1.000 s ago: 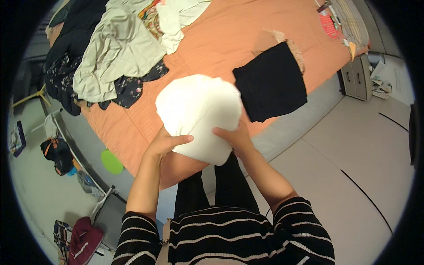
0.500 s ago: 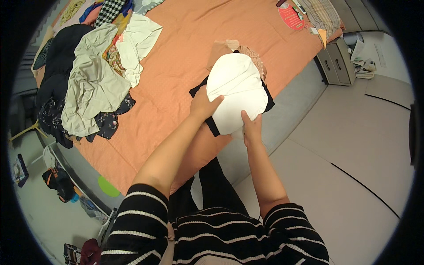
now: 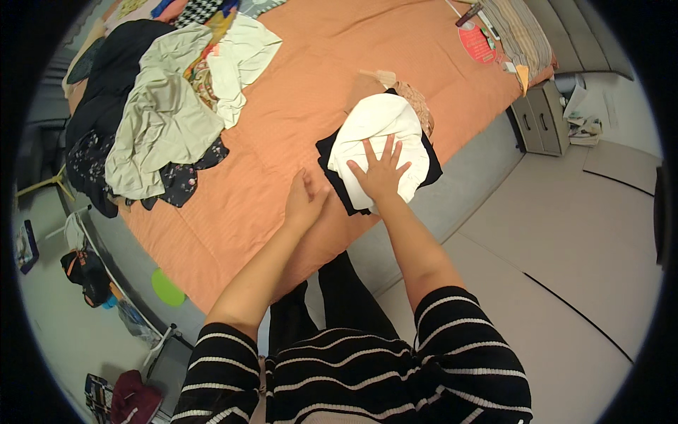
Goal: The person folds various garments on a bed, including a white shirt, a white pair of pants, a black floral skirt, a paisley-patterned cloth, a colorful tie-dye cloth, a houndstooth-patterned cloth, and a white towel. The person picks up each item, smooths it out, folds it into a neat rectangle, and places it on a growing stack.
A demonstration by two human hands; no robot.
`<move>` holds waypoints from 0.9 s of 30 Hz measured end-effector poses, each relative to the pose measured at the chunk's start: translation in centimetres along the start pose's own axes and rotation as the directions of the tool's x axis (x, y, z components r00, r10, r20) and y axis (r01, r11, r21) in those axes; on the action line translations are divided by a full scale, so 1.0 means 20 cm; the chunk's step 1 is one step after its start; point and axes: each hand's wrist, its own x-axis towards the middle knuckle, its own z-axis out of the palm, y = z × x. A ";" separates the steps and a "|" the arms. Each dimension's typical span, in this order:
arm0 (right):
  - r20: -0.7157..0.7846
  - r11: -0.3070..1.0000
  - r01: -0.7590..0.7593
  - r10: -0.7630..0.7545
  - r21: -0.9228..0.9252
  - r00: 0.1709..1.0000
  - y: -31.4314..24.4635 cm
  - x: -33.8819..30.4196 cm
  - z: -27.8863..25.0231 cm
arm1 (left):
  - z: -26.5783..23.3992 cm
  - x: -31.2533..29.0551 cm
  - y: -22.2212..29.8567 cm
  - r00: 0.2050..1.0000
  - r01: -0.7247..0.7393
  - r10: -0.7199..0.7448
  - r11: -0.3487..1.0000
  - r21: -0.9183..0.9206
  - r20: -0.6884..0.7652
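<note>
A folded white garment (image 3: 371, 116) lies on top of a small stack of clothes near the bed's front edge. Black cloth (image 3: 337, 185) sticks out from under it on several sides, and a beige lacy piece (image 3: 415, 102) shows behind. My right hand (image 3: 381, 173) rests flat on the white garment with fingers spread. Just left of the stack, my left hand (image 3: 305, 205) hovers over the orange bedspread (image 3: 282, 120), apart from the clothes. Its fingers are loosely bent and nothing shows in them.
A loose heap of clothes, with a cream garment (image 3: 166, 127) uppermost, covers the bed's left side. At the far right are a red round fan (image 3: 477, 44) and a striped pillow (image 3: 515, 35). A grey bedside cabinet (image 3: 540, 116) stands beyond the bed's right edge.
Both hands have let go of the white garment's sides. My left hand has drawn back to the left, while my right hand has come to lie on top of the garment.
</note>
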 end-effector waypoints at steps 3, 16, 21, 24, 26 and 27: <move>0.110 0.999 -0.032 0.030 0.014 0.993 -0.04 0.00 -0.15 | -0.16 -0.18 -0.23 0.995 -0.034 0.041 0.997 0.072 -0.095; -0.080 0.867 0.353 -0.348 0.352 0.934 -0.76 -0.64 -0.33 | -1.06 -0.38 -0.50 0.940 0.264 -0.229 0.958 0.112 -0.255; 0.147 0.760 0.393 -0.532 0.517 0.834 -0.98 -0.65 -0.18 | -1.48 0.13 -0.58 0.891 0.011 0.080 0.981 0.195 -0.448; 0.207 0.719 0.389 -0.589 0.577 0.781 -1.07 -0.60 -0.11 | -1.66 0.41 -0.40 0.776 0.002 0.232 0.929 0.370 -0.587; 0.257 0.724 0.349 -0.583 0.595 0.771 -1.12 -0.56 -0.12 | -1.79 0.63 -0.29 0.771 -0.132 0.327 0.921 0.366 -0.546; 0.280 0.727 0.327 -0.578 0.604 0.767 -1.14 -0.55 -0.11 | -1.83 0.74 -0.25 0.794 -0.126 0.304 0.930 0.346 -0.527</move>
